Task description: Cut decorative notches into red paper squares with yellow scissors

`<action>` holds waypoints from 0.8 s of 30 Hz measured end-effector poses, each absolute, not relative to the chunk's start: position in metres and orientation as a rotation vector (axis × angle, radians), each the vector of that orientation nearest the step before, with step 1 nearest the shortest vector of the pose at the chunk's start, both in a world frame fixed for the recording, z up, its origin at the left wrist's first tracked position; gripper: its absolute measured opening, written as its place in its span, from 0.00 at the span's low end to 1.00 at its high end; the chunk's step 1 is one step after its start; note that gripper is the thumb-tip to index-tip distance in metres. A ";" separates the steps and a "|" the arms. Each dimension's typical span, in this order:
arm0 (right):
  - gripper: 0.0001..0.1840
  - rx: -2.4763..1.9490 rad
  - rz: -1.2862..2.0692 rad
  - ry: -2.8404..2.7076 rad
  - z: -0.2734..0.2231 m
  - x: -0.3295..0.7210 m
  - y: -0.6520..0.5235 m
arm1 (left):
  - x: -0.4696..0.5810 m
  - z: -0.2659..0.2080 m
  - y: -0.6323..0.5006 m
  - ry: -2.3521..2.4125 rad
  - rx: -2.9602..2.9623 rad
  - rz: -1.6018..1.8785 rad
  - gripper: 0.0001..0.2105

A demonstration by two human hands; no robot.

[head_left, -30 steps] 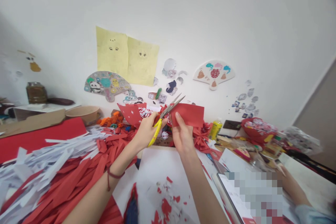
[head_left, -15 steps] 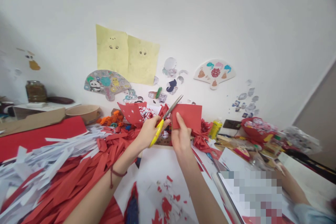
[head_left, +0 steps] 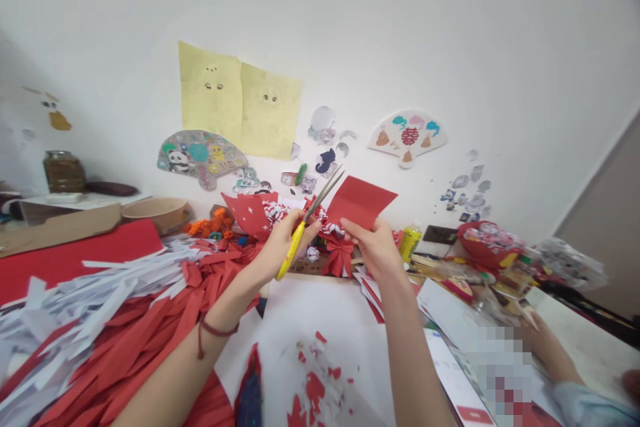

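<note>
While the left hand [head_left: 285, 240] is gripping the yellow-handled scissors [head_left: 320, 197], the right hand [head_left: 377, 243] is pinching a red paper rectangle [head_left: 363, 200] near its lower edge. The blades [head_left: 327, 188] are pointing toward 1 o'clock; the red paper rectangle is standing at 3 o'clock from them — just beside, contact not being determinable. At 6 o'clock from both hands, a white sheet [head_left: 325, 300] is lying flat and is bearing red paper scraps [head_left: 315, 388]. At 8 o'clock from the scissors, red and white paper strips [head_left: 150, 340] are lying in a heap. At 4 o'clock from the red paper rectangle, a yellow bottle [head_left: 410, 242] is standing — and, farther out on that bearing, another person's forearm [head_left: 555, 353] is extending from a light blue sleeve [head_left: 595, 403].
</note>
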State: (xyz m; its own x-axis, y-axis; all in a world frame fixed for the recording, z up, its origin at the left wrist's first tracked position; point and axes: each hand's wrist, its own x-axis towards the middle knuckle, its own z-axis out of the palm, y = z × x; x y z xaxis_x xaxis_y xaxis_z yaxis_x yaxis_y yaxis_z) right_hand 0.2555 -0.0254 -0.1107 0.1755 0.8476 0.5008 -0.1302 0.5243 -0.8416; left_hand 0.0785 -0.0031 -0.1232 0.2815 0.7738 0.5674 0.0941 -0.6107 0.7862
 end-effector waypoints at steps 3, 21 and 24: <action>0.13 -0.836 0.826 -1.329 -0.112 0.258 -0.026 | 0.080 -0.119 -0.008 0.672 1.774 1.445 0.13; 0.11 -0.575 0.697 -1.006 -0.104 0.233 -0.022 | 0.066 -0.117 0.015 0.799 1.947 1.548 0.13; 0.13 -0.452 0.652 -0.910 -0.097 0.233 -0.025 | 0.064 -0.117 0.015 0.824 2.134 1.382 0.14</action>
